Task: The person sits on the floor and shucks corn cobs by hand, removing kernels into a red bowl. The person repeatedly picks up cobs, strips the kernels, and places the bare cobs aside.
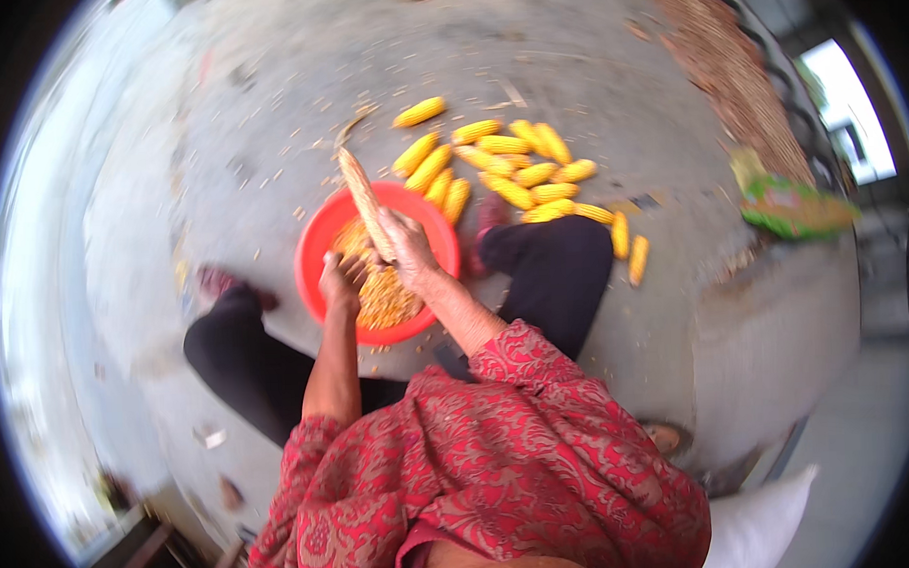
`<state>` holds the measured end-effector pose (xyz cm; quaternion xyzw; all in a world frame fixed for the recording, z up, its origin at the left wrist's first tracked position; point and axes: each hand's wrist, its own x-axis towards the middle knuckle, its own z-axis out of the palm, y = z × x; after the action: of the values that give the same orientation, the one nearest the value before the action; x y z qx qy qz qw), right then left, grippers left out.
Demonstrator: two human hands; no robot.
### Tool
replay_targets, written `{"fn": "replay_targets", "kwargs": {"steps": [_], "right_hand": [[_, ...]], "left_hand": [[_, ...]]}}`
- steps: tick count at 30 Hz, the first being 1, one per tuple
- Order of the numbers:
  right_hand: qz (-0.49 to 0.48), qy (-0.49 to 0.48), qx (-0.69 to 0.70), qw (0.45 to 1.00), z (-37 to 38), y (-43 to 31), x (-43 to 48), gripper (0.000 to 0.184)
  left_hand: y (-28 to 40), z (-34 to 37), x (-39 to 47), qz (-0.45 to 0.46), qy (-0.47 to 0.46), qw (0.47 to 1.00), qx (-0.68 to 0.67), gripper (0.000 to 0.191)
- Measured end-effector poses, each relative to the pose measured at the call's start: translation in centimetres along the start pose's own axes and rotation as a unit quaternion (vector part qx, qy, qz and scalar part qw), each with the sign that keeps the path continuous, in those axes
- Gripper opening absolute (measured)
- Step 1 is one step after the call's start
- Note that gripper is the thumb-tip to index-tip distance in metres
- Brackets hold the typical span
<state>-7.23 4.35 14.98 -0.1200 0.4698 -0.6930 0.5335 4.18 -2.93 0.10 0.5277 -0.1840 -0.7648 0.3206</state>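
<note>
A red plastic basin (305,240) stands on the floor between my legs, with loose yellow corn kernels (384,301) in it. Over the basin, my right hand (408,244) grips the lower end of a pale, mostly stripped corn cob (359,190) that points up and away past the rim. My left hand (342,279) is over the kernels at the basin's left side, its fingers spread and slightly curled; whether any kernels are in it cannot be told. Whole yellow ears of corn (505,190) lie in a loose group beyond and to the right of the basin.
Scattered kernels dot the concrete floor (269,125). A green plastic bag (793,208) lies at the right, near a long rolled or stacked brown material (740,71). A white sack (759,525) is at the lower right. Dark wooden furniture (152,554) shows at the lower left.
</note>
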Motion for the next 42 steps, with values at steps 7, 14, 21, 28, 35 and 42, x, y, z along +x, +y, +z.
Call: {"fn": "replay_targets", "kwargs": {"steps": [7,14,21,28,35,42], "right_hand": [[-0.383,0.012,0.122,0.916,-5.8,-17.8,-7.6,0.033],[-0.149,0.371,-0.085,0.913,-23.9,-13.8,-10.7,0.030],[0.055,-0.096,-0.738,0.666,-39.0,13.0,-14.4,0.021],[0.249,-0.115,-0.442,0.854,-43.7,7.2,-14.2,0.018],[-0.427,0.482,-0.043,0.764,-44.1,-21.4,-15.1,0.024],[-0.084,0.406,-0.334,0.847,-34.4,-0.2,-12.3,0.027]], "left_hand": [[-2.9,0.6,0.7,-0.072,-0.119,0.988,0.061,0.043],[-4.2,1.7,0.7,-0.111,-0.140,0.979,0.098,0.034],[-4.4,2.1,-0.2,-0.148,-0.160,0.954,0.204,0.035],[-3.6,0.5,0.2,-0.160,-0.156,0.925,0.306,0.043],[-2.7,1.6,-0.4,-0.151,-0.216,0.904,0.337,0.041],[-4.1,5.1,-5.0,-0.089,-0.268,0.825,0.490,0.034]]}}
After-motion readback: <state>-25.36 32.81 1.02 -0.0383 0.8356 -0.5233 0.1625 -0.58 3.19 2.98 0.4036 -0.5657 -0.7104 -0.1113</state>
